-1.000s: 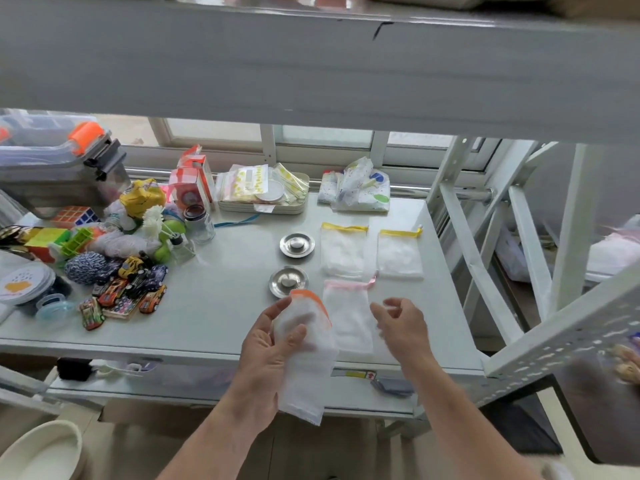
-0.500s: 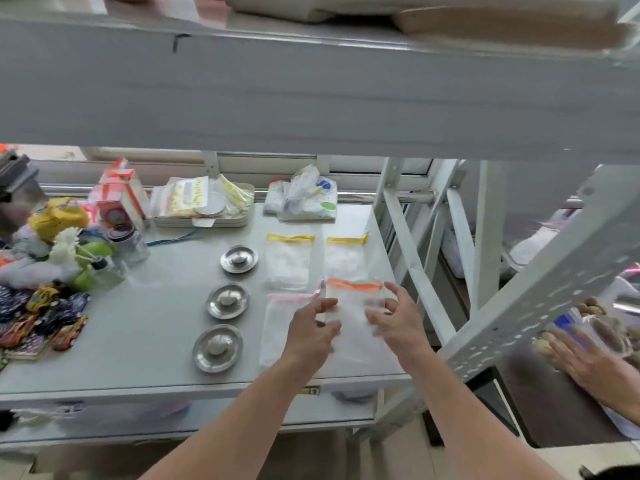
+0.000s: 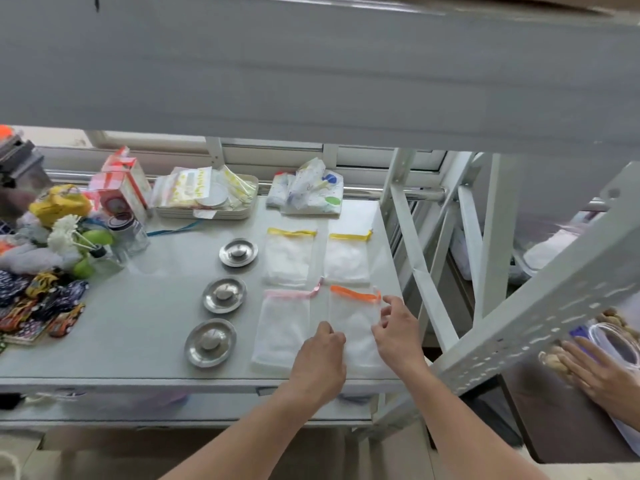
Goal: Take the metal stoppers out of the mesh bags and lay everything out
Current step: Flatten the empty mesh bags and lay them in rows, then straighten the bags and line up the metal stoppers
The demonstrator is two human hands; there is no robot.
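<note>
Three round metal stoppers lie in a column on the grey table (image 3: 138,327): far (image 3: 238,252), middle (image 3: 224,295) and near (image 3: 210,342). To their right, mesh bags lie flat in two rows: two with yellow trim (image 3: 289,258) (image 3: 348,258), then a pink-trimmed one (image 3: 284,327) and an orange-trimmed one (image 3: 353,323). My left hand (image 3: 320,362) sits on the orange bag's lower left edge with its fingers curled. My right hand (image 3: 398,330) pinches that bag's right edge, near the table's right corner.
Toy cars, flowers, jars and boxes (image 3: 55,271) crowd the table's left side. A tray of packets (image 3: 207,195) and a wrapped pack (image 3: 308,192) stand at the back. White shelf posts (image 3: 415,271) rise right of the table. Another person's hand (image 3: 595,375) holds a clear jar at far right.
The orange-trimmed bag, held up in my left hand before, now lies flat to the right of the pink bag with both hands on it. A third stopper now shows on the table.
</note>
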